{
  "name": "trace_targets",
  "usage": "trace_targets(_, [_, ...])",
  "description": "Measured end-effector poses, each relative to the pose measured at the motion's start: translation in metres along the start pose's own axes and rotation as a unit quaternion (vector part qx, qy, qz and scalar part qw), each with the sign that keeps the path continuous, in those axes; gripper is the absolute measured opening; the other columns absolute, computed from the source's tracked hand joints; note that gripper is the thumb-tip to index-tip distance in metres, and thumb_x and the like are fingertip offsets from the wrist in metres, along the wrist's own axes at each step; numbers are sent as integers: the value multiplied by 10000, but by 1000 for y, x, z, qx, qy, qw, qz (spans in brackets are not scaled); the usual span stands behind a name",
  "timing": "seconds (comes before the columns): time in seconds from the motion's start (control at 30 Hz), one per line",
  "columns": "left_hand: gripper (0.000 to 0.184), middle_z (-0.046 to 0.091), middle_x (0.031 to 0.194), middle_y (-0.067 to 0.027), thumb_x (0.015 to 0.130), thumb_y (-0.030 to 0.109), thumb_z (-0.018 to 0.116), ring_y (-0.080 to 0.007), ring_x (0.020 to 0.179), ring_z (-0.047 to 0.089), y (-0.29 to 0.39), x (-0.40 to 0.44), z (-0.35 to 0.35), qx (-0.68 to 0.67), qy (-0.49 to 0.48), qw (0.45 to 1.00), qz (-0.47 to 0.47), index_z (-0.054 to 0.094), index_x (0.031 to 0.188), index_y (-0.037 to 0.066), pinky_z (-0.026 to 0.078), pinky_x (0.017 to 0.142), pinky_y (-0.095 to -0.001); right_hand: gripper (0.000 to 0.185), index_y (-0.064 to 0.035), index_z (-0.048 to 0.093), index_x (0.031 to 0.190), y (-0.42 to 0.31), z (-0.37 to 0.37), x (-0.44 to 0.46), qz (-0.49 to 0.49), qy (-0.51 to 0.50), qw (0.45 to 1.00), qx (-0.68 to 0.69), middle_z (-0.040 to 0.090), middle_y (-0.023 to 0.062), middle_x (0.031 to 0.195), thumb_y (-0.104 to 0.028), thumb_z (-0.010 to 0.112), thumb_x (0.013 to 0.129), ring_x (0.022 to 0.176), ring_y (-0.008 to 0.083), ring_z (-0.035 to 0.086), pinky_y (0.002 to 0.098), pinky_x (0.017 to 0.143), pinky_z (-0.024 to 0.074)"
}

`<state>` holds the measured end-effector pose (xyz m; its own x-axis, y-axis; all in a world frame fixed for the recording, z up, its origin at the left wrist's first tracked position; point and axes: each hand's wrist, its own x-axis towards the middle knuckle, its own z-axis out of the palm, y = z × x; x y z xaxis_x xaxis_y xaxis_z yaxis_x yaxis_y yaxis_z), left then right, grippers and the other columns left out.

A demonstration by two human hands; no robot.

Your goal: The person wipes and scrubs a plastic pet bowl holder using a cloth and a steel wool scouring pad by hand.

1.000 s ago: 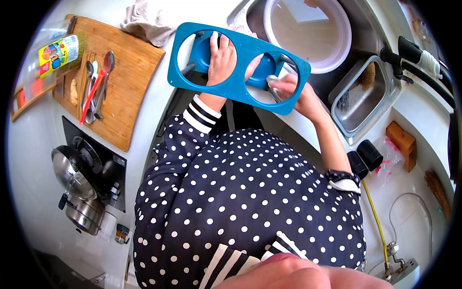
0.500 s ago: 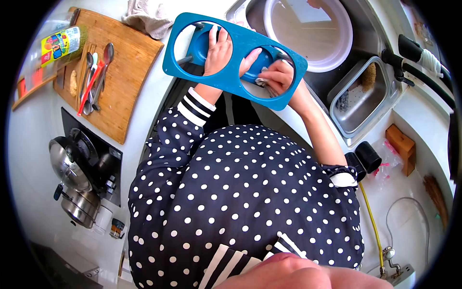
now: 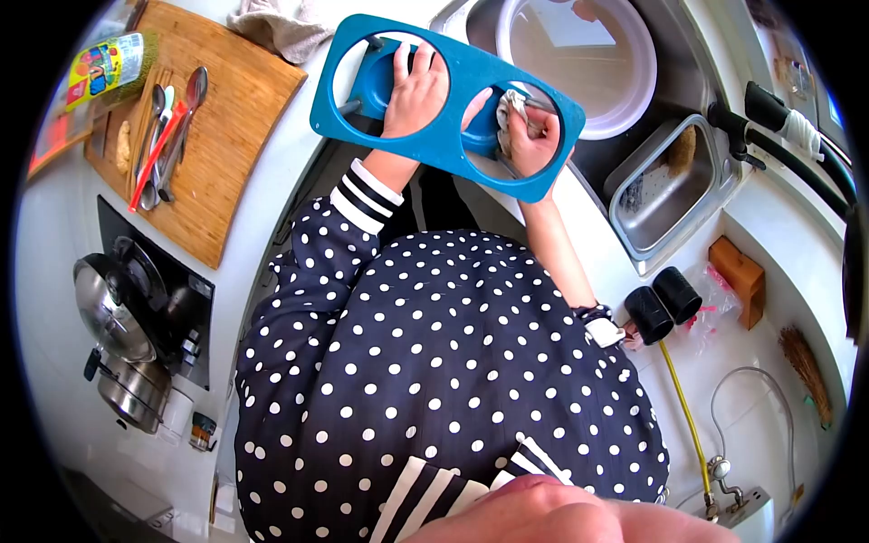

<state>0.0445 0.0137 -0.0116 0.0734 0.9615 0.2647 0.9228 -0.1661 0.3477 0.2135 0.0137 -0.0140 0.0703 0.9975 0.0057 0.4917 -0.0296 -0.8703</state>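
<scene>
A blue two-hole rack [image 3: 455, 109] with a lower tier of blue cups and metal posts is held tilted above the counter's front edge. Through its left hole my left hand [image 3: 415, 90] shows, holding the rack from within, with the thumb visible in the right hole. In that right hole my right hand [image 3: 534, 145] pinches a crumpled whitish cloth [image 3: 511, 107] near a metal post and the lower blue cup. Part of each palm is hidden by the rack.
A sink holds a white basin [image 3: 579, 63] of cloudy water and a steel tray [image 3: 665, 195]. At left are a cutting board [image 3: 240, 118] with spoons, a jar [image 3: 107, 71] and a stove with pots [image 3: 136, 394]. Black cups [image 3: 649, 315] stand right, a towel [image 3: 281, 27] at top.
My right hand has turned and risen inside the right hole, and more of the cloth shows. The rack has shifted slightly up; my left hand keeps its hold.
</scene>
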Motion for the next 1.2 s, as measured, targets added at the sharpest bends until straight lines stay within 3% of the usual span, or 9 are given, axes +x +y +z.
trace_targets(0.1, [348,597,1193,-102,850,409,632,-291,1218,465,-3,-2,1,-52,-6,999,12,687,1005,102,200,1059,-517,198,30,665,841,-15,-15,-6,33,-4,999,21,666,51,749,-136,749,772,655,102,581,255,620,481])
trace_targets(0.27, [371,605,1183,-100,838,428,642,-271,1211,471,-5,-3,4,-19,-35,999,6,683,1031,113,203,1074,-506,211,43,656,870,-5,-4,3,139,-27,987,78,677,140,832,-146,677,778,739,165,622,298,708,486])
trace_targets(0.5, [429,603,1183,-133,843,451,628,-286,1221,465,-3,0,-2,-20,-53,998,14,673,1064,87,215,1077,-515,195,36,630,927,-3,-46,-7,260,-74,957,107,635,34,808,-64,693,772,723,113,566,257,663,478])
trace_targets(0.63, [494,606,1175,-151,845,470,620,-295,1227,460,-2,-1,-3,-7,-59,998,16,654,1105,51,216,1079,-516,178,-8,648,952,0,-53,15,160,-51,971,169,626,29,839,-22,673,776,817,120,578,245,765,464])
trace_targets(0.7, [505,608,1171,-153,846,472,618,-295,1228,460,-2,1,-3,-4,-55,998,18,651,1110,43,217,1079,-517,140,-33,686,924,-9,-59,39,54,-156,985,41,637,38,948,-88,692,795,874,122,580,248,801,457])
trace_targets(0.83, [477,611,1168,-148,856,475,602,-292,1223,464,-1,-1,-3,4,-53,998,23,663,1098,69,210,1081,-518,139,-44,694,909,-7,-45,90,153,-402,900,64,662,35,850,-143,696,811,799,100,592,246,747,472])
trace_targets(0.97, [471,606,1180,-133,860,488,589,-293,1222,464,-6,-5,9,15,-46,999,24,667,1097,88,213,1080,-523,177,-42,676,868,-37,-30,117,121,-519,832,-150,650,21,752,-199,717,798,694,96,593,265,662,494])
trace_targets(1.1, [461,579,1224,-121,862,502,571,-292,1245,440,-9,-5,16,3,-42,999,18,668,1093,114,204,1076,-536,182,-30,666,885,1,-62,86,108,-338,932,-69,638,44,715,-172,686,773,649,104,596,249,575,481])
trace_targets(1.2, [451,585,1208,-109,867,506,558,-286,1241,449,-7,-3,14,11,-29,999,30,663,1077,121,215,1056,-537,253,-19,639,958,4,-125,24,243,-205,947,50,638,29,799,-185,702,779,696,90,587,231,617,470])
